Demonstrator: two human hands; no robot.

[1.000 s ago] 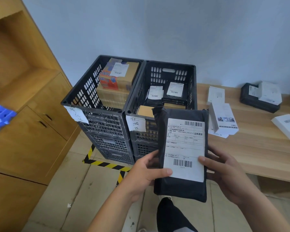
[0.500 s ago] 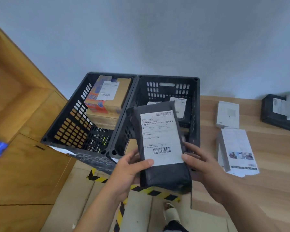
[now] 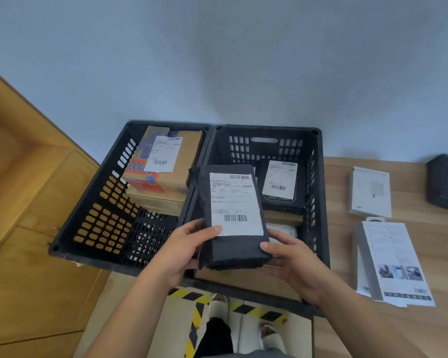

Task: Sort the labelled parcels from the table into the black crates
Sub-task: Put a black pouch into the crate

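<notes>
I hold a black soft parcel with a white barcode label, flat and face up, over the near left part of the right black crate. My left hand grips its left edge with the thumb on the label. My right hand grips its lower right corner from beneath. The right crate holds a black labelled parcel and flat brown items under it. In the left black crate lies a brown cardboard box with a label on top.
To the right, the wooden table carries a small white box, a larger white box and a black labelled box at the edge. A wooden cabinet stands left. Yellow-black floor tape runs by my feet.
I have stepped closer to the crates and look down into them. Both hands have carried the black parcel forward and tipped it flatter, over the right crate.
</notes>
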